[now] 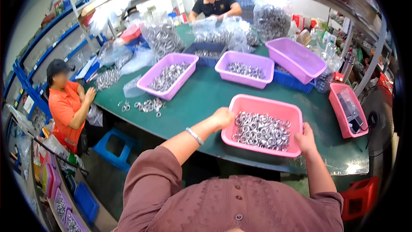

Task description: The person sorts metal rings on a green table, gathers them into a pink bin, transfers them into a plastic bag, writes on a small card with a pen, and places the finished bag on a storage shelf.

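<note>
Between my two hands is a pink plastic basin (296, 111) with a heap of small silvery metal rings (262, 133) in it. My left hand (222, 118) is closed on the basin's left rim, its arm wearing a silver bangle (195, 136). On the right side, my right hand (305, 138) grips the other end, fingers partly hidden behind the wall. The basin is at the near edge of the green table (206, 81); whether it rests there or is lifted, I cannot tell.
Purple basins (184, 83), (223, 75) of metal parts stand beyond, and an empty-looking purple one (296, 60) tilts on a blue crate (296, 81). Loose rings (150, 105) lie left. A pink bin (343, 120) stands right. A person in orange (64, 105) is left, another (214, 4) opposite.
</note>
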Motion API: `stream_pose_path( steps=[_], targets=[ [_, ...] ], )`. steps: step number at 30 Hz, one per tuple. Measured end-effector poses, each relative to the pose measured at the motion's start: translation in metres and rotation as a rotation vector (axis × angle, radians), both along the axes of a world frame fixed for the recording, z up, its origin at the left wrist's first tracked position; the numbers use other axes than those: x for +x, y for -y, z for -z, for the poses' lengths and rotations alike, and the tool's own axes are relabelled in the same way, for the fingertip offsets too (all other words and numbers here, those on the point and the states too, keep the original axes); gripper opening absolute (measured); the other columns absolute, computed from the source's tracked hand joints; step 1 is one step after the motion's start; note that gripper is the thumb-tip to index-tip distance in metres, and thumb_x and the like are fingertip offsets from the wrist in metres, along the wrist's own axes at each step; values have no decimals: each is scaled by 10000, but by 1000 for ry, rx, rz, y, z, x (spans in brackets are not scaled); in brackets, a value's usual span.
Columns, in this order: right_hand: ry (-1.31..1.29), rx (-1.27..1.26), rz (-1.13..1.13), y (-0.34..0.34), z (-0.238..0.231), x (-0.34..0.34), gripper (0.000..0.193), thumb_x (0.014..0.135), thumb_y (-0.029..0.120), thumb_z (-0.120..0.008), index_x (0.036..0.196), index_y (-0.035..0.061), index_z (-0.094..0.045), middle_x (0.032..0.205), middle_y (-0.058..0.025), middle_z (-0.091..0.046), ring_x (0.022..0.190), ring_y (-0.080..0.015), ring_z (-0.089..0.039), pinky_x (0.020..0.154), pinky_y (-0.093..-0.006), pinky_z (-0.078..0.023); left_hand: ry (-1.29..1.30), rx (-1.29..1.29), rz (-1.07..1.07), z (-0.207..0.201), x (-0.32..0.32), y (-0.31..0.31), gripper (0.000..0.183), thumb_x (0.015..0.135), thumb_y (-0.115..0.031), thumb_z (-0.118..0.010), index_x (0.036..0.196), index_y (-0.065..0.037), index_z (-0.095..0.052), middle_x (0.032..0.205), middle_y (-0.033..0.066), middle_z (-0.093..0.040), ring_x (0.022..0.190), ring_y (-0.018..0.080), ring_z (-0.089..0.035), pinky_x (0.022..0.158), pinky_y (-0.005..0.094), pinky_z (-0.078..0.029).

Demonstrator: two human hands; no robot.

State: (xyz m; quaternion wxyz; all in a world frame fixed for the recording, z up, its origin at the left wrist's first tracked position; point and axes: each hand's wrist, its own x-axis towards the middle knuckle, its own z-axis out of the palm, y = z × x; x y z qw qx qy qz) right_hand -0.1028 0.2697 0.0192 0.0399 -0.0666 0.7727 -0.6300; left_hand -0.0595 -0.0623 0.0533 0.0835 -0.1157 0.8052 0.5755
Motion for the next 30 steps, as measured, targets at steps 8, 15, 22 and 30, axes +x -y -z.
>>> stream_pose_path(
  steps=[8,15,22,30],
  targets=[
    [-81,-124,10,-8,4,3,322,710,-41,-486,1031,-36,-511,933,-101,-591,796,-161,-572,725,-281,-475,-198,-261,58,17,-8,-2,329,828,-191,-478,986,61,-619,839,176,-653,756,242,-640,661,380,-497],
    [6,-207,4,3,-3,-1,330,724,-6,-509,1049,-56,-517,927,-105,-596,822,-165,-569,739,-288,-470,-71,141,-45,7,-10,-5,290,857,-167,-470,927,74,-614,788,125,-646,710,188,-618,623,334,-495],
    [-136,-22,117,-2,14,2,305,676,-7,-530,978,-44,-547,903,-117,-612,814,-175,-584,742,-301,-483,-148,-92,145,20,-30,11,296,832,-157,-484,964,69,-623,858,171,-656,749,224,-613,665,390,-490],
    [-9,210,191,4,-6,-5,267,692,-50,-496,957,-19,-479,871,-128,-586,791,-179,-567,725,-316,-481,-83,-137,342,24,-82,21,376,880,-280,-478,1006,48,-612,864,179,-645,760,249,-621,678,401,-498]
  ],
)
